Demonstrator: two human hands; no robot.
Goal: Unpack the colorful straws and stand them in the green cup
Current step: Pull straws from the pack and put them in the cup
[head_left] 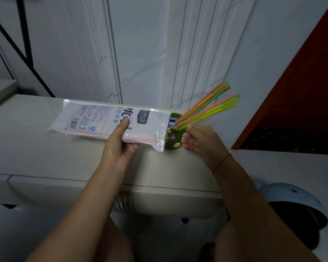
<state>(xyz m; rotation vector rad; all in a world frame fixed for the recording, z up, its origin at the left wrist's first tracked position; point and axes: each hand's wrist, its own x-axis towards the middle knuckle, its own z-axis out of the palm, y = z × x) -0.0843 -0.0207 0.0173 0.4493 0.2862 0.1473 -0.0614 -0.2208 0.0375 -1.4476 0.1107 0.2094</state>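
Observation:
My left hand (121,146) grips a clear plastic straw bag (102,120) with printed text, thumb on top, holding it flat above the beige appliance top (36,148). Short ends of several straws (171,127) poke out of the bag's open right end. Just beyond that end stands the green cup (171,146), mostly hidden by the bag and my right hand. A bunch of colorful straws (210,105) stands in the cup and leans up to the right. My right hand (199,142), blurred, is beside the cup with loose fingers, one fingertip near the straws' base.
A white panelled wall (140,53) rises right behind the appliance. A red-brown panel (301,91) stands at the right. A pale blue rounded object (292,201) sits low at the right. Black metal bars (25,44) cross the upper left.

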